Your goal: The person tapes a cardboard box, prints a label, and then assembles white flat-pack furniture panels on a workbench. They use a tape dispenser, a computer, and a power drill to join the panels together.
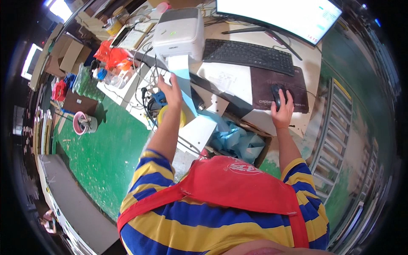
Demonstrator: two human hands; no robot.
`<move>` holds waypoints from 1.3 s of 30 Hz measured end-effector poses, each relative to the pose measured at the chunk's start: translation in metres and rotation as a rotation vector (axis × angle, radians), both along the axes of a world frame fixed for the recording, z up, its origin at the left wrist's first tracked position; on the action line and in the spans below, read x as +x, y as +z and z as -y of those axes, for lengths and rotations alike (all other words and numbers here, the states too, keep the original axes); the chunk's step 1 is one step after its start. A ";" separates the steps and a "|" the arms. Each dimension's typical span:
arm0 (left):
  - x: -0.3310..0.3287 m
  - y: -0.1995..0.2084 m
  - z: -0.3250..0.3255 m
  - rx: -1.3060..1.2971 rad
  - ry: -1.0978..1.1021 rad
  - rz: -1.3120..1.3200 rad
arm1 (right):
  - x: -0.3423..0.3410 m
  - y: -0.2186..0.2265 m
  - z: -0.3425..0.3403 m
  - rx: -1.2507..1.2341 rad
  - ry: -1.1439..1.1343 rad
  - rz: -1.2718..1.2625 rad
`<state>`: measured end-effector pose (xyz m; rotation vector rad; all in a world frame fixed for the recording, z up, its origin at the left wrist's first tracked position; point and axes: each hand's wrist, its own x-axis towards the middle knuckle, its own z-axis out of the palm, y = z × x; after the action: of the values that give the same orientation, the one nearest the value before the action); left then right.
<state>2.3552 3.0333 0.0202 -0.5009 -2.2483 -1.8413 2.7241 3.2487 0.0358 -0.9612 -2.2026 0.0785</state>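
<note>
Green floor, cluttered light desk. Your right hand is curled over the black mouse, on the dark pad near the keyboard. Your left hand is empty, fingers spread, beside the paper strip at the white printer; can't tell if touching.

The right grip covers a part of the black mouse, so its full shape is hidden. Whether the left grip touches the pale blue strip cannot be told. The left forearm hides a part of 1 yellow round thing. The upper edge cuts off the screen. The print on the white sheet is too small for reading.
</note>
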 end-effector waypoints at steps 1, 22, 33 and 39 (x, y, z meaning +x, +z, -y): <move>-0.029 -0.006 -0.003 0.084 -0.026 0.192 | -0.002 0.000 0.000 0.005 0.005 0.011; -0.026 0.006 0.049 0.251 -0.424 0.810 | 0.004 -0.006 0.002 -0.017 -0.006 0.104; -0.008 0.016 0.064 0.233 -0.397 0.778 | 0.008 -0.005 0.002 0.026 -0.006 0.111; -0.010 0.014 0.063 0.157 -0.214 0.774 | 0.006 0.000 0.003 0.031 0.003 0.082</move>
<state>2.3454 2.9701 0.0337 0.0268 -2.5116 -2.6409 2.7301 3.2459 0.0360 -0.9599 -2.2728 0.0066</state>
